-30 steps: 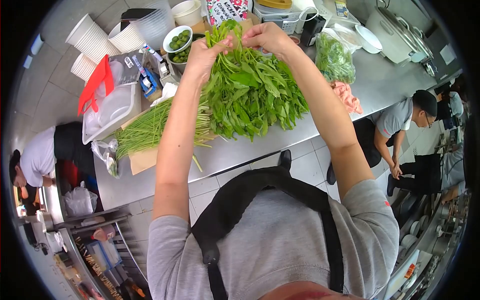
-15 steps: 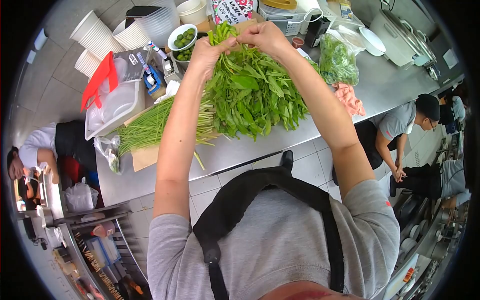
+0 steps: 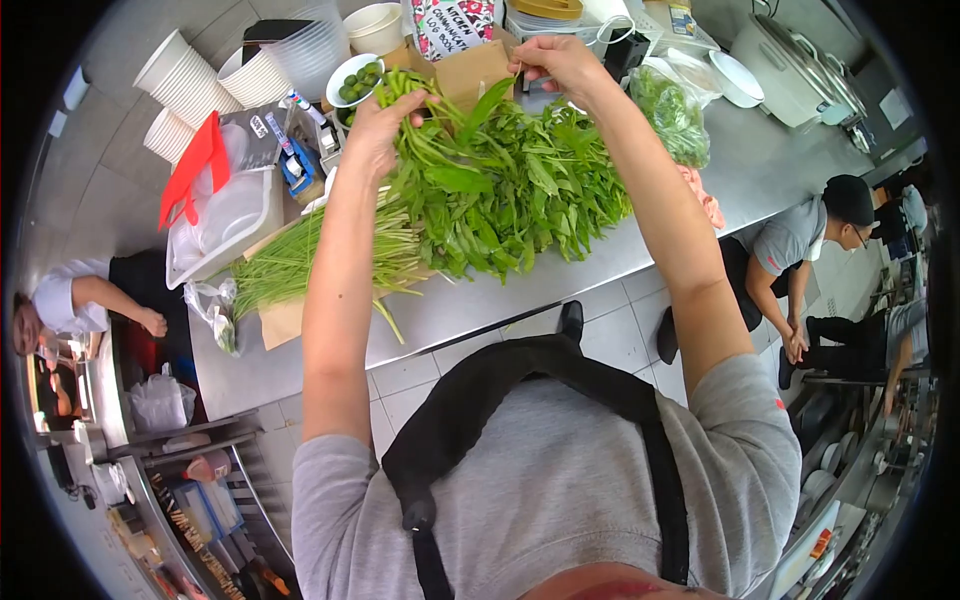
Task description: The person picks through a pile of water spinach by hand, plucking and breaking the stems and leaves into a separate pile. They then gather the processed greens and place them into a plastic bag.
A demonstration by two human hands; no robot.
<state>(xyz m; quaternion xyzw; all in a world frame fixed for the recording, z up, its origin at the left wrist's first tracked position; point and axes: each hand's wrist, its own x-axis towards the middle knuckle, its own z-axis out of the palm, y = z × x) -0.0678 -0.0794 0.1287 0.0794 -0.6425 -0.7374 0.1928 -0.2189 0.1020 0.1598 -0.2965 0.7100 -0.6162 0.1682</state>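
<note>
A large heap of leafy greens (image 3: 520, 190) lies on the steel counter, its stem ends toward the upper left. My left hand (image 3: 378, 128) is closed around a bunch of green stems at the heap's upper left. My right hand (image 3: 552, 66) is above the heap, apart from my left hand, with thumb and index finger pinched together; what they hold, if anything, is too small to name. Cut thin green stems (image 3: 320, 250) lie in a pile left of the heap, partly behind my left forearm. A cardboard piece (image 3: 472, 76) shows between my hands.
On the counter (image 3: 790, 175) stand a white tray (image 3: 272, 215) of plastic containers, stacked paper tubs (image 3: 190, 80), a bowl of green fruits (image 3: 352, 80), a bag of greens (image 3: 668, 115) and a large cooker (image 3: 785, 70). One person works at far left, others at right.
My hands have moved apart, the left one to the left and down with the stems, the right one slightly right. The cardboard between them is now more exposed. The person at far left moved an arm.
</note>
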